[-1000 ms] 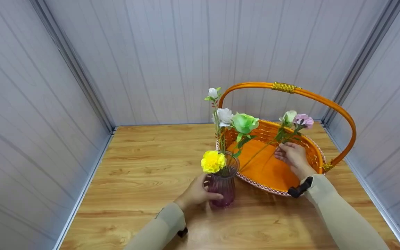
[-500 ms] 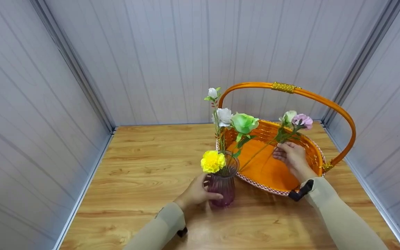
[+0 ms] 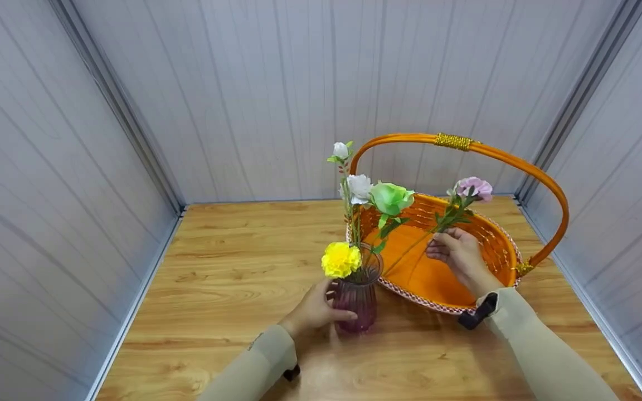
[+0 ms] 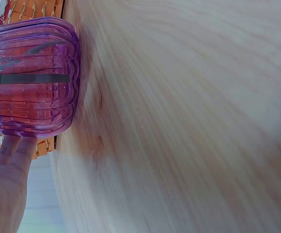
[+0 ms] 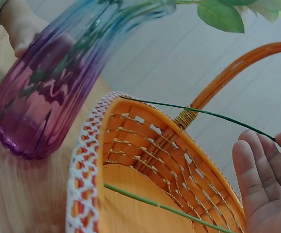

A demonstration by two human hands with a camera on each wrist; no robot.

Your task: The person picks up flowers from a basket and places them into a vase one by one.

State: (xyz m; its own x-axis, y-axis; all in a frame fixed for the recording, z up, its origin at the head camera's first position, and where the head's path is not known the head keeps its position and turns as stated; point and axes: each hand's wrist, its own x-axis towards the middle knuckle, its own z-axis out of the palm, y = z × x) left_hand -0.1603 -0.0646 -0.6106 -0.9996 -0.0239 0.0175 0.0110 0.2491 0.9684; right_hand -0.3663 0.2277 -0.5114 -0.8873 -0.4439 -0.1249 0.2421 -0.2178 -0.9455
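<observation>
My left hand grips the ribbed glass vase, thumb across its front, just below a yellow flower. The vase stands upright, purple toward its base. A green rose, a white flower and a white bud also rise from it. Over the basket, my right hand pinches the stem of a lilac flower, below its leaves. A pale bloom shows partly behind the lilac one. In the right wrist view a dark green stem runs to the thumb; whether the lower green stem is held, I cannot tell.
An orange woven basket with a tall arched handle stands right behind the vase, its handle arching over my right hand's area. Wood-look tabletop extends to the left. Pale panel walls enclose the back and sides.
My right hand has moved slightly left with the lilac flower, which now hides most of the pale bloom. My left hand and the vase have stayed nearly still.
</observation>
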